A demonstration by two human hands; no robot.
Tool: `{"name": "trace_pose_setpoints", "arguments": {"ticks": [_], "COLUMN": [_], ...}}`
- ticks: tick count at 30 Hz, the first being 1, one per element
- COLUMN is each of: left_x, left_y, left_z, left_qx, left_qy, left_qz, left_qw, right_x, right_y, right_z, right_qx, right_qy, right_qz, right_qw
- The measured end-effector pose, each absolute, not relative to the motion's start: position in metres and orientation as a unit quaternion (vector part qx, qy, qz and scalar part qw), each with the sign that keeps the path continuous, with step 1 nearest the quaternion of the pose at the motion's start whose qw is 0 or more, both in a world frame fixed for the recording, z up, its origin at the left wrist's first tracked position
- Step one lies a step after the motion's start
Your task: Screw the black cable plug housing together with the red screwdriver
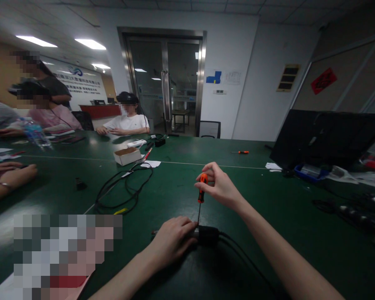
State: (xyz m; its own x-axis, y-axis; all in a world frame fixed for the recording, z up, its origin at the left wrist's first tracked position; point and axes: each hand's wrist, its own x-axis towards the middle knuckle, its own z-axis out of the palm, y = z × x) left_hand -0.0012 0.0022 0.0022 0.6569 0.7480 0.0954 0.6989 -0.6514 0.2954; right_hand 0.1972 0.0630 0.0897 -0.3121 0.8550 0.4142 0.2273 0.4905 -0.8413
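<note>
Between the fingers and thumb of my right hand point(220, 185) is an orange and black screwdriver point(201, 196), held nearly upright. Its thin shaft points down to a dark cable connector point(208, 236) on the green table. My left hand point(176, 239) is closed over the metal body of that connector, pressing it against the tabletop. A black cable point(243, 252) runs from the connector's right end toward the lower right. Exactly where the screwdriver tip meets the connector is too small to make out.
A coiled black cable point(125, 189) lies left of my hands, near a small open cardboard box point(127, 156). Farther back is another screwdriver point(243, 152). A large black monitor point(328, 137) stands at right. Another person's hands point(12, 177) rest at the left edge.
</note>
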Motion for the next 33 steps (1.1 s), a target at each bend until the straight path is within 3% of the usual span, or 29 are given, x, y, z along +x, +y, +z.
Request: {"name": "trace_pose_setpoints", "arguments": {"ticks": [7,24,33], "left_x": [-0.0027,-0.0016,-0.0025], "left_y": [0.0021,0.0036,0.0026], "left_z": [0.0003,0.0014,-0.0016], "left_qx": [0.903,0.904,0.902], "left_qy": [0.399,0.397,0.403], "left_qz": [0.103,0.108,0.102], "left_qw": [0.119,0.116,0.113], "right_x": [0.1984,0.1965,0.1986], "right_y": [0.0622,0.0596,0.0623], "right_z": [0.0936,0.0915,0.0954], "right_qx": [-0.358,-0.355,-0.367], "right_qy": [-0.768,-0.757,-0.779], "right_qz": [0.296,0.335,0.243], "right_qw": [0.442,0.434,0.447]}}
